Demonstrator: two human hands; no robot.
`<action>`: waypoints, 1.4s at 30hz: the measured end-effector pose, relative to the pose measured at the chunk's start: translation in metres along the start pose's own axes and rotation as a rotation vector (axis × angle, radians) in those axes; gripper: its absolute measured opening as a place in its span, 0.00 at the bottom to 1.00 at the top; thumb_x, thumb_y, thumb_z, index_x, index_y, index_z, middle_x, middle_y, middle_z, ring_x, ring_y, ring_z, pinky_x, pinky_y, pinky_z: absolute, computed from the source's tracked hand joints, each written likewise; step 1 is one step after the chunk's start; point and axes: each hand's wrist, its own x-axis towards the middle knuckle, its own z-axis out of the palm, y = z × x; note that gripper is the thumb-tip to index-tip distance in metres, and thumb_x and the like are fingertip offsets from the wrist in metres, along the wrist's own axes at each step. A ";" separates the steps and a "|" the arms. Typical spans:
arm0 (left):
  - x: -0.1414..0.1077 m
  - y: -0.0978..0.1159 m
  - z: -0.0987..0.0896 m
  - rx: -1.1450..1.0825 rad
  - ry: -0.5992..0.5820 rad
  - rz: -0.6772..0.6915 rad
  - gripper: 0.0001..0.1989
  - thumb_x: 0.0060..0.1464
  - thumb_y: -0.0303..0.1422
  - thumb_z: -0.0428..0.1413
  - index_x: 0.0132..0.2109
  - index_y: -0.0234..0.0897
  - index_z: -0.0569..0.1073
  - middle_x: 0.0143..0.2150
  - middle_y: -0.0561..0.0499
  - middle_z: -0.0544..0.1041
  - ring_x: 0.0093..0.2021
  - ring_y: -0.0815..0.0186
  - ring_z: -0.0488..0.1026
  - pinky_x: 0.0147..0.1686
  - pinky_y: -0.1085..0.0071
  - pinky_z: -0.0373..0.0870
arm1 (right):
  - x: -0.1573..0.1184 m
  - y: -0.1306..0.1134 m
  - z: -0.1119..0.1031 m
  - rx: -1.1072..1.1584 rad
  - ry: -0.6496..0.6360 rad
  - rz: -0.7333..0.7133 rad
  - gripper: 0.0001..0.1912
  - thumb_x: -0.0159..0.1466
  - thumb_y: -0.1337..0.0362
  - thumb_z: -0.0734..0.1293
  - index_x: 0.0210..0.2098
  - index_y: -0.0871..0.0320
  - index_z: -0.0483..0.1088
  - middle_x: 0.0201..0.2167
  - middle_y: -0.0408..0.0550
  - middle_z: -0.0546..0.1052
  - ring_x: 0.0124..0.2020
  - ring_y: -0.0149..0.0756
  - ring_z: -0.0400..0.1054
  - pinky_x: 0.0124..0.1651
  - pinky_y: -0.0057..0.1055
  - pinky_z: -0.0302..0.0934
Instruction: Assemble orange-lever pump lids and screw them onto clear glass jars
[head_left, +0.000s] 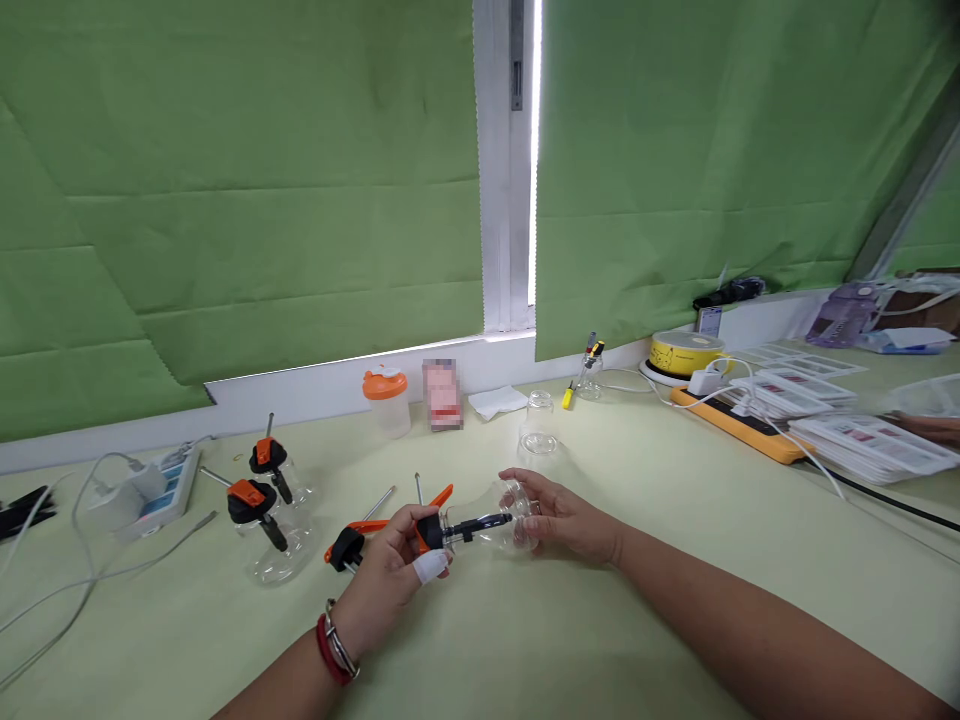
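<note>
Near the middle of the table, a clear glass bottle [491, 503] lies tilted on its side between my two hands. My left hand [397, 560], with white tape on one finger, is closed around a black cap [430, 532] with an orange lever at the bottle's neck. A dark rod runs from this cap into the bottle. My right hand [566, 520] grips the bottle's wide base. Just beyond my left hand lies a loose black cap [347, 547] with an orange lever and a metal tube. Two capped glass bottles [289, 560] [300, 492] stand to the left.
White power strip [176, 490] and cables lie left. Toward the wall are an orange-lidded cup [388, 410], an upturned glass [540, 425] and a jar of screwdrivers [591, 380]. An orange power strip [739, 428] and stacked plastic trays [877, 450] occupy the right.
</note>
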 end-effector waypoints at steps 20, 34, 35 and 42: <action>0.002 0.000 -0.001 0.013 0.020 -0.001 0.20 0.42 0.31 0.64 0.44 0.41 0.69 0.35 0.53 0.70 0.35 0.66 0.70 0.39 0.66 0.71 | -0.001 -0.002 0.000 0.014 0.022 0.037 0.37 0.54 0.54 0.73 0.60 0.47 0.55 0.50 0.51 0.65 0.37 0.32 0.69 0.30 0.27 0.64; 0.002 0.003 -0.002 -0.008 0.029 -0.016 0.20 0.43 0.31 0.64 0.45 0.41 0.68 0.35 0.53 0.72 0.34 0.66 0.71 0.39 0.65 0.72 | -0.001 0.000 -0.001 -0.013 0.017 0.010 0.42 0.55 0.55 0.72 0.63 0.46 0.49 0.55 0.54 0.60 0.41 0.35 0.68 0.33 0.29 0.66; 0.002 0.002 -0.002 -0.007 0.027 -0.015 0.20 0.43 0.31 0.64 0.45 0.41 0.68 0.35 0.53 0.71 0.34 0.66 0.71 0.39 0.65 0.72 | -0.001 -0.001 -0.001 -0.009 0.016 0.014 0.42 0.54 0.56 0.73 0.62 0.46 0.50 0.54 0.53 0.60 0.41 0.35 0.68 0.34 0.30 0.66; 0.001 -0.001 -0.001 0.016 -0.006 -0.006 0.20 0.45 0.31 0.63 0.45 0.41 0.68 0.35 0.53 0.71 0.34 0.67 0.70 0.39 0.65 0.72 | 0.003 0.006 -0.002 0.041 0.013 0.049 0.31 0.58 0.51 0.69 0.56 0.56 0.58 0.38 0.47 0.69 0.28 0.29 0.68 0.26 0.26 0.62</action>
